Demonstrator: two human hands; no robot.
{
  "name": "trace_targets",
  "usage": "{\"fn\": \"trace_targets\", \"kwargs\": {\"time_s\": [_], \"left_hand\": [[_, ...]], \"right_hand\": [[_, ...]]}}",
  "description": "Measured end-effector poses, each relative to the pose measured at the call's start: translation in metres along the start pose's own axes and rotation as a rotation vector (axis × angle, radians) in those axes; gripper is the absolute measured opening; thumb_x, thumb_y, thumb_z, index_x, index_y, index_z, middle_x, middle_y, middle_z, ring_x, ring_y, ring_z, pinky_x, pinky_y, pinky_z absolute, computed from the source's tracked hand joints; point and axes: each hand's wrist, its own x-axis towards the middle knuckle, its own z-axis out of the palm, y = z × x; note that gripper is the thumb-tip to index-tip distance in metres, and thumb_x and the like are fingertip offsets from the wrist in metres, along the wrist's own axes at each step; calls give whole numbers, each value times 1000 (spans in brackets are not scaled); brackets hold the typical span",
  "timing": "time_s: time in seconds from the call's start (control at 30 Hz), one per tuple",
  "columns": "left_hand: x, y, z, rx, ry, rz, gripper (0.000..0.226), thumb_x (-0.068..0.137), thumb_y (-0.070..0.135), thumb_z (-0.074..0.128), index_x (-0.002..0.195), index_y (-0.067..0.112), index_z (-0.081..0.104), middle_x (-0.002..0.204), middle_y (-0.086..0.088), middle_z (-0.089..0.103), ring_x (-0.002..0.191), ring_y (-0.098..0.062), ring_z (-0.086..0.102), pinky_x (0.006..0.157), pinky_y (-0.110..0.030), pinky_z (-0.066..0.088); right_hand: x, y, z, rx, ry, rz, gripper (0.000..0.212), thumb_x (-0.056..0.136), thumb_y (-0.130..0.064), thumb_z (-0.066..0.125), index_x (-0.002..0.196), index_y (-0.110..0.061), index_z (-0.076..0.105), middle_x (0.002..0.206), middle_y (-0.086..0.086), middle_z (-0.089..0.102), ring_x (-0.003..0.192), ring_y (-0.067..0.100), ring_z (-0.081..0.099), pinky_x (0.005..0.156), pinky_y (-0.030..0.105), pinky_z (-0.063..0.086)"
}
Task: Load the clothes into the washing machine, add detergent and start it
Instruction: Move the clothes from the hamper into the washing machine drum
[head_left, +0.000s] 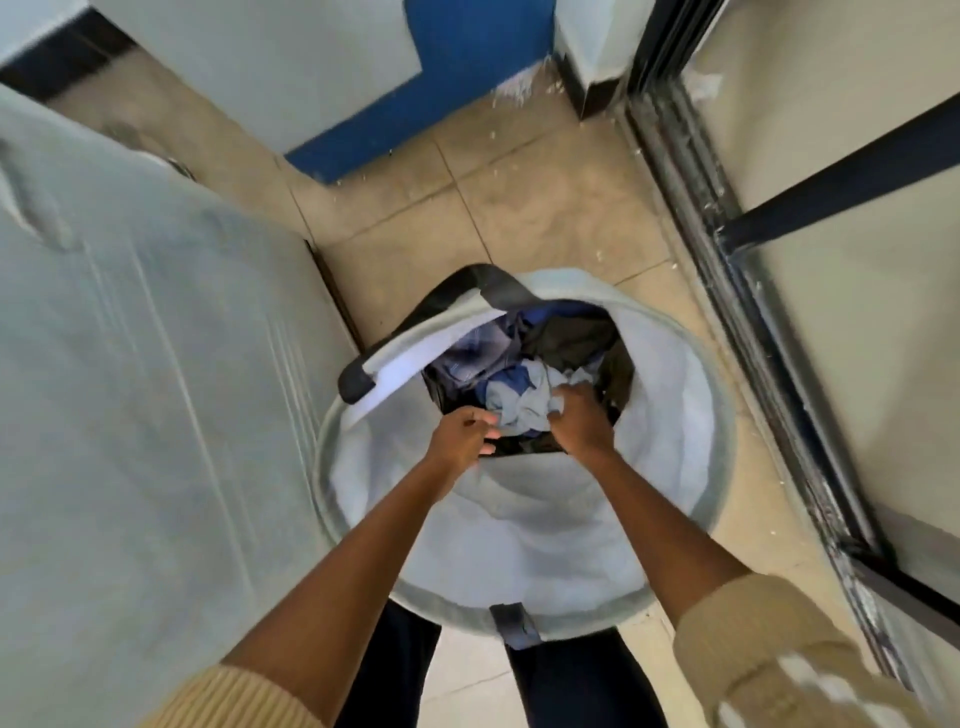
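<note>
The right hand (576, 415) has its fingers curled into a pale blue-grey garment (524, 402), gripping it. The left hand (462, 434) curls just beside the same cloth; whether it pinches it is unclear. The clothes (561, 338) lie heaped inside a white laundry hamper (675, 467) on the tiled floor (519, 208), beside a blurred white appliance (130, 364).

Looked down into the pale round laundry basket (675, 415) on the tiled floor (519, 208), gripped a light blue garment (524, 402) with the right hand (576, 421) atop the dark clothes (566, 338) toward the basket's far side, and held the left hand (462, 434), fingers curled, just beside that garment.
</note>
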Motion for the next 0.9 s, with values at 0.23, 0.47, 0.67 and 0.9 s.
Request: {"fn": "trace_targets", "kwargs": {"time_s": [0.23, 0.47, 0.67, 0.9], "left_hand": [[82, -47, 5, 43, 22, -49, 31, 94, 4, 39, 120, -2, 54, 101, -12, 58, 68, -9, 53, 40, -2, 39], [88, -82, -10, 2, 29, -80, 30, 94, 4, 41, 120, -1, 55, 109, -17, 62, 75, -15, 57, 44, -2, 42], [39, -62, -26, -203, -44, -113, 66, 89, 55, 46, 144, 43, 12, 124, 9, 40, 116, -29, 53, 86, -42, 53], [-29, -46, -14, -517, -291, -251, 69, 68, 73, 55, 112, 21, 62, 108, -8, 68, 99, -27, 63, 75, -42, 55]], "right_hand": [[93, 17, 81, 476, -13, 276, 79, 81, -22, 70, 144, -10, 25, 150, 18, 28, 135, 34, 34, 105, 40, 37], [100, 37, 88, 906, -108, 485, 28, 80, 14, 50, 59, -5, 46, 63, 11, 47, 65, 26, 51, 63, 38, 49], [17, 19, 52, 1060, -207, 285, 45, 55, 15, 40, 27, -18, 28, 36, -11, 25, 45, 11, 25, 41, 12, 17], [-100, -37, -7, 1083, -446, 3, 18, 39, 2, 37, 50, -11, 44, 48, 2, 42, 48, 15, 40, 45, 20, 27]]}}
